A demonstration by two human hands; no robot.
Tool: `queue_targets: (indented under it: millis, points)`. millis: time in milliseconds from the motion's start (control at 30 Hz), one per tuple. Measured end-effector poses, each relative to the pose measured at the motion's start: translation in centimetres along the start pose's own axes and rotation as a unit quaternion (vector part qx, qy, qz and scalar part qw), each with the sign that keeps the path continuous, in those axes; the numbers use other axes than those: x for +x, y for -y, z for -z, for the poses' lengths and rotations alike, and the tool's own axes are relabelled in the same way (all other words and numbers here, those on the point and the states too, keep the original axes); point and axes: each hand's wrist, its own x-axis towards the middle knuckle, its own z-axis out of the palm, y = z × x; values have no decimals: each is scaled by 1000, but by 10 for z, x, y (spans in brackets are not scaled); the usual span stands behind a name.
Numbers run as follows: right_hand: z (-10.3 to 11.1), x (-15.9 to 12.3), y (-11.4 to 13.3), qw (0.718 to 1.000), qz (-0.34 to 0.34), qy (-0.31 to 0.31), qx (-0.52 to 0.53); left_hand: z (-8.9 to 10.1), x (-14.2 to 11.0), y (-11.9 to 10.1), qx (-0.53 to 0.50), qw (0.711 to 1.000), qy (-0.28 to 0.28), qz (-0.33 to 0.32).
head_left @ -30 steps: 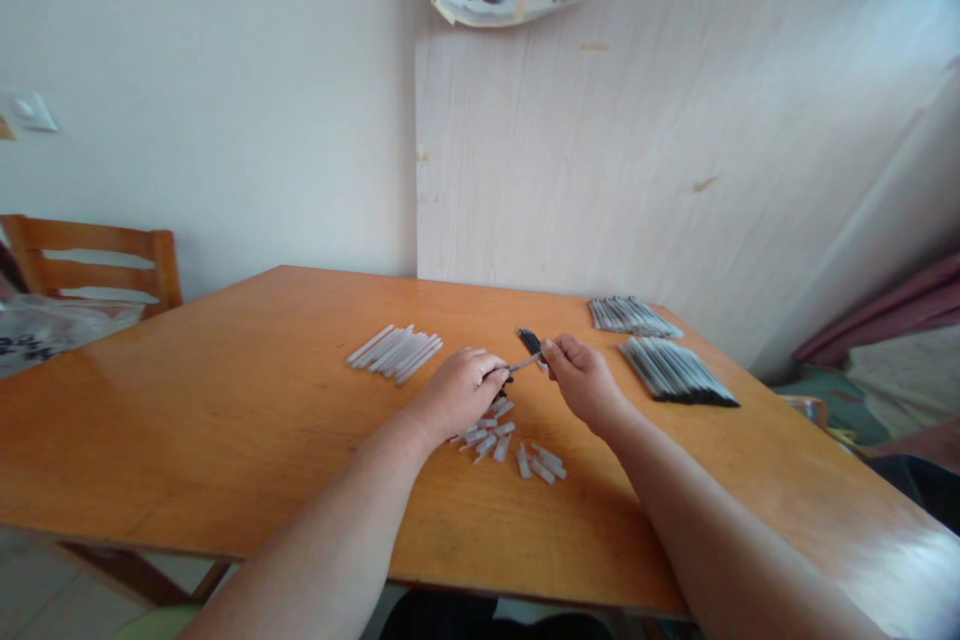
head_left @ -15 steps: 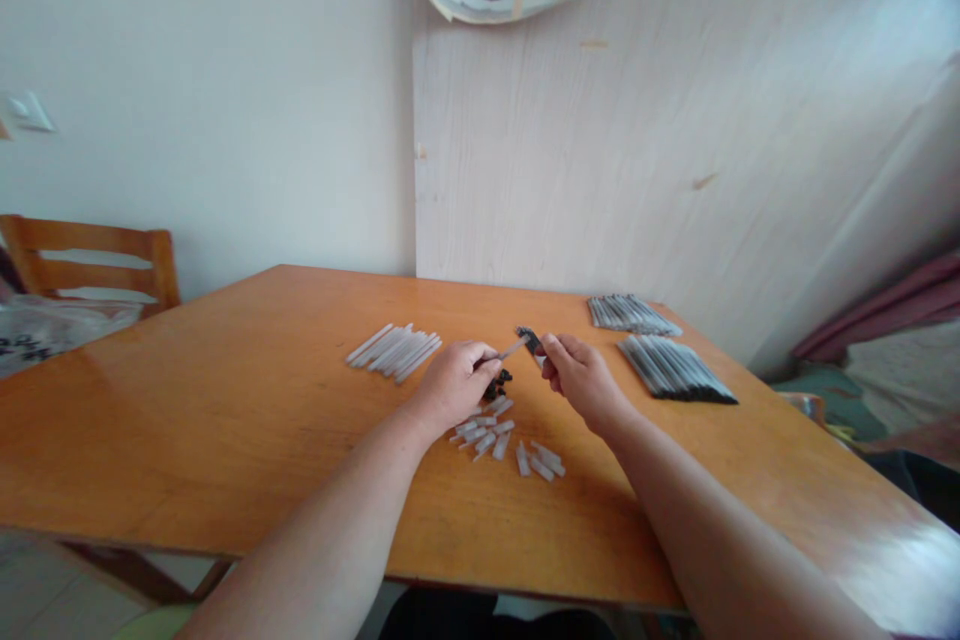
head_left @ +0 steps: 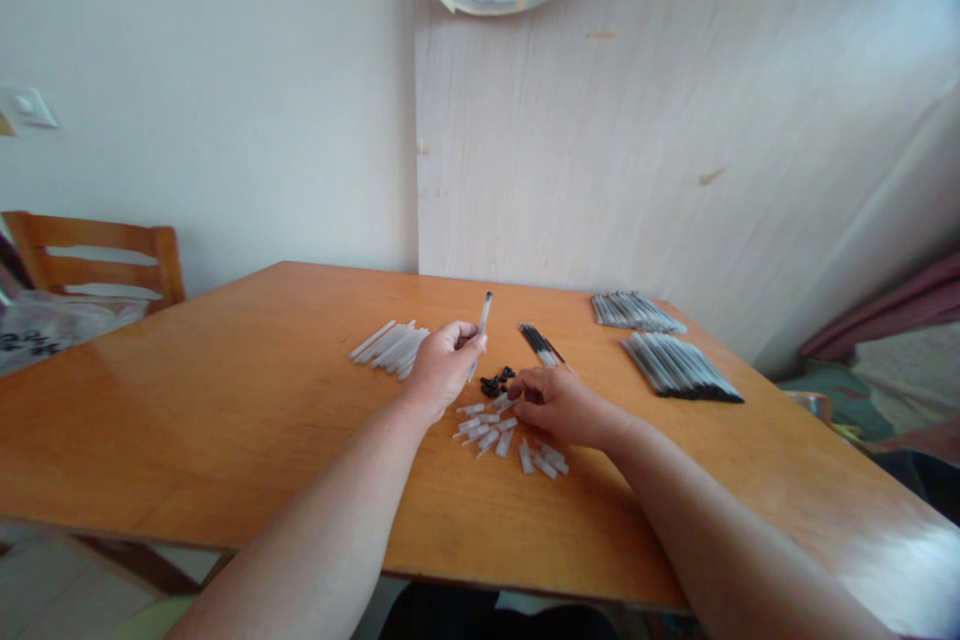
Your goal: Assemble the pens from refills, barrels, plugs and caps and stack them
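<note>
My left hand (head_left: 448, 360) is closed in a pinch on a clear pen barrel (head_left: 484, 318), held nearly upright with its black end at the top. My right hand (head_left: 559, 404) hovers low over a scatter of small whitish pen caps (head_left: 487, 420); its thumb and index finger are curled but apart, with a cap near their tips. Just beyond those fingertips is a small heap of black plugs (head_left: 495, 383). A bundle of pen refills (head_left: 538, 344) with black ends lies behind my right hand. Beside my left hand rests a pile of clear, empty barrels (head_left: 384, 344), partly hidden by it.
Two rows of black-ended pens lie at the right, a nearer row (head_left: 679, 367) and a farther row (head_left: 637, 311). The wooden table (head_left: 247, 420) meets a wall behind. A wooden chair (head_left: 97, 250) and a plastic bag (head_left: 67, 320) are at the left.
My left hand has tipped the barrel upright, and a black end now shows on it. My right hand has left the refills and come down toward me over the pen caps.
</note>
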Motion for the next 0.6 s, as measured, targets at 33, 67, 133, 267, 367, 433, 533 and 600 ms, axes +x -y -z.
queue_targets:
  millis: [33,67,133,267,367,433,533,600]
  points:
    - [0,0,1,1000,-2,-1,-6,0,-1,-1,-15,1000,-2,4]
    - [1,0,1,1000,-4,-2,-9,0,-1,-3,-26,1000,-5,8]
    - [1,0,1,1000,-4,-2,-11,0,-3,-6,-40,999,-8,12]
    - [1,1,-3,1000,-9,-5,-26,0,-4,-8,-48,999,-10,16]
    - [1,1,-4,999,-16,-4,-43,0,-3,-6,-52,998,-6,20]
    - [2,1,-2,999,-9,1,-52,0,-2,-5,-56,998,-4,22]
    - [6,1,0,998,-3,-4,-62,1,-1,-5,-64,998,-11,27]
    - [8,0,2,998,-9,-17,-58,1,-1,-6,-75,996,-17,32]
